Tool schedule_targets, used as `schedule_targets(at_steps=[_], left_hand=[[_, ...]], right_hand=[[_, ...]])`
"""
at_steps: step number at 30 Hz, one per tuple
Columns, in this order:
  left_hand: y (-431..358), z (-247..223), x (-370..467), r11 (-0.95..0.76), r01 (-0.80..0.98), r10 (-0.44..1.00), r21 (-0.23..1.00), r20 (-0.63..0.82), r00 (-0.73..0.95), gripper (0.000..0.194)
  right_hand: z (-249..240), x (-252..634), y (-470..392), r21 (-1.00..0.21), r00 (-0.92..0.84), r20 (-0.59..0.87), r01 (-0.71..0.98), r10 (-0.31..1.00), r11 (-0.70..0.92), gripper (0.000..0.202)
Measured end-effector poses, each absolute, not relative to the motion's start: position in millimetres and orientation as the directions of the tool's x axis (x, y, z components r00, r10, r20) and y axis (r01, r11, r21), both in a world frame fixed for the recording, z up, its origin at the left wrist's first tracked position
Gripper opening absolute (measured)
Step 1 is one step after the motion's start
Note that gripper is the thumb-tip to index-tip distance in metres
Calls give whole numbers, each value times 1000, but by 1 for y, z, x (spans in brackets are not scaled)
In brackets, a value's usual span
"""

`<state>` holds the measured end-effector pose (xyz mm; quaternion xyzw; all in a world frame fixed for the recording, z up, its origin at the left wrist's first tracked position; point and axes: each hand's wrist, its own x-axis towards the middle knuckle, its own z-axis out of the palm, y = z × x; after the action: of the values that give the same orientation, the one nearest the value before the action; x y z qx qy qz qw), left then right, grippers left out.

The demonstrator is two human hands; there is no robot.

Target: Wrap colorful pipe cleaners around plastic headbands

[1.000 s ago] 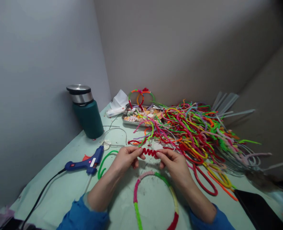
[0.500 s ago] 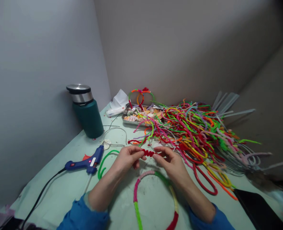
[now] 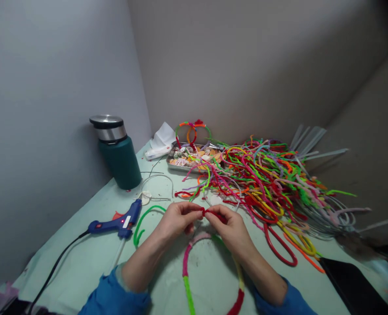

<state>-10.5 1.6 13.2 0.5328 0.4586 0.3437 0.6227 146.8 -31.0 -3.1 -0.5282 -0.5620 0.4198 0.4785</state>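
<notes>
Between my fingertips is a red pipe cleaner (image 3: 204, 211), mostly covered by the fingers. My left hand (image 3: 181, 217) pinches its left end, and my right hand (image 3: 225, 220) pinches the other side, the two hands almost touching. Just below them on the table lies a hoop (image 3: 186, 286) wrapped in pink, green, cream and red fuzzy sections; my right wrist hides part of it. A green pipe cleaner (image 3: 143, 217) curls on the table left of my left hand.
A blue glue gun (image 3: 118, 224) with a black cord lies left, before a teal bottle (image 3: 120, 162). At the back, a metal tray (image 3: 182, 167) holds small decorative pieces. A big heap of pipe cleaners (image 3: 262, 175) spreads to the right, near a black flat object (image 3: 354, 284).
My hands have drawn closer together. The coiled red stretch that showed between them is now mostly hidden by my fingers.
</notes>
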Motion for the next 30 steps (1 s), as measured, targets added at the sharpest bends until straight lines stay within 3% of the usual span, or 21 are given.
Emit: schedule_targets(at_steps=[7,12,16,30], left_hand=[[3,14,-13,198,-29,958,980,-187,219,28],[0,14,-13,256,-69,922,964,-222,318,37],[-1,12,-12,245,8,909,970,-233,346,28],[-3,12,-8,274,35,914,961,-272,301,22]], right_hand=[[-6,150,-29,-996,9,51,76,999,50,23],[-7,150,-28,-999,1,27,27,1000,27,17],[-5,147,-29,-999,-30,-6,-34,1000,-7,20],[-6,144,-31,-1000,16,-6,15,1000,-7,19]])
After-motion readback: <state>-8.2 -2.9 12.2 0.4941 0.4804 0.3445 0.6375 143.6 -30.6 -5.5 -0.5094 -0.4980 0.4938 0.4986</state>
